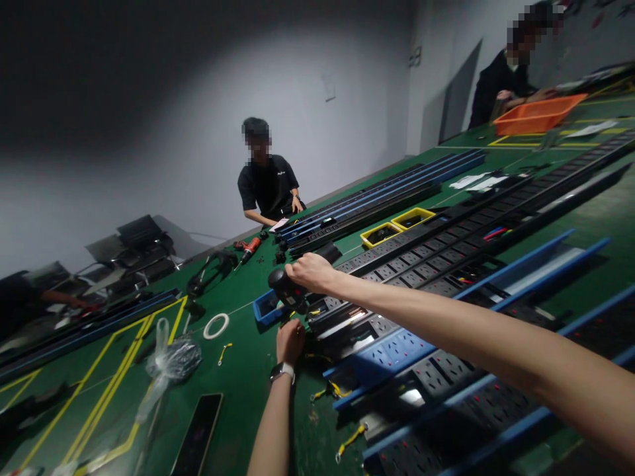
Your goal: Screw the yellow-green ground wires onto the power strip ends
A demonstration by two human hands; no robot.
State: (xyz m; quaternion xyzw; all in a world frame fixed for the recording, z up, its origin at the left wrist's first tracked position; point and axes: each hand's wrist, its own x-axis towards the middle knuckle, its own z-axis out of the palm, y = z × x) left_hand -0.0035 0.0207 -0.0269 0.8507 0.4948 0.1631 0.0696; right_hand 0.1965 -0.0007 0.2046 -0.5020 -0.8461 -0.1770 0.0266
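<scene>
My right hand (311, 272) is closed around a black power tool (288, 289), held over the near ends of the long socket strips (421, 261). Just below it, my left hand (290, 338), with a watch on the wrist, has its fingers curled at the end of a strip; what they hold is too dark to make out. A blue bin (266, 309) stands directly behind the tool. Yellow wires with ring ends (352, 441) stick out from the strips nearer to me.
On the green table (238, 370) lie a phone (198, 433), a white tape ring (216, 326), a plastic bag (173, 360) and a red drill (249, 249). Yellow bins (381, 235) stand among the strips. A person (268, 185) works across the table; others are farther off.
</scene>
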